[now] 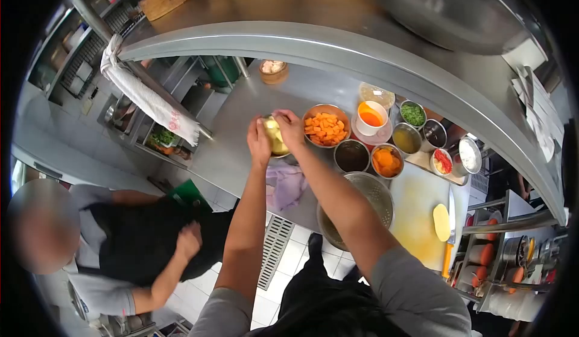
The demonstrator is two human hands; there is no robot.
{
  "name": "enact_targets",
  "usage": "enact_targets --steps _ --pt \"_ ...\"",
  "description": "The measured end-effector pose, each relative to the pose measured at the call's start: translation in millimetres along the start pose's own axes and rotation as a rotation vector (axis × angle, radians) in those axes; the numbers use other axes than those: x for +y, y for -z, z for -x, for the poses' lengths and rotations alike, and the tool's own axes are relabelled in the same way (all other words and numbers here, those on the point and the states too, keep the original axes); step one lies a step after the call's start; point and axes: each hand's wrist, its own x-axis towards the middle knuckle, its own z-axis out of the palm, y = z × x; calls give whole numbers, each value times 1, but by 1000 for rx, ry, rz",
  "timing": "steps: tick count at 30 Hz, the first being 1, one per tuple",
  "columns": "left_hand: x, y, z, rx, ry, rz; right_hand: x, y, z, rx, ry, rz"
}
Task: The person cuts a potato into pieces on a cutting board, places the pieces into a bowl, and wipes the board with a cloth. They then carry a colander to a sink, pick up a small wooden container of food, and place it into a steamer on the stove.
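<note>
A metal bowl (281, 155) of yellow chunks (275, 135) is held at its sides by the left hand (259, 140) and the right hand (291, 131), with the fingers of both half curled about the rim. It is seen over the steel counter (232, 123), just beside the bowl of orange cubes (346, 140); whether it is lifted cannot be told.

Single head-worn cam, super wide, black corners and all. It looks forward and steeply down, pretty near the steel counter (224, 139), so the left hand (259, 142) and right hand (290, 130) land around mid-frame. Steel overshelf (289, 8) bows across the top, the wearer's black trousers (306, 289) are at the bottom.
</note>
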Motion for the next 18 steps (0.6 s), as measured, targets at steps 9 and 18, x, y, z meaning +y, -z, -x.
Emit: enact_targets --steps 9,18 --pt "-9 27 -4 -157 -284 -135 -92 60 17 -207 40 276" --pt "141 -39 127 -277 -180 147 -284 409 259 306 149 759"
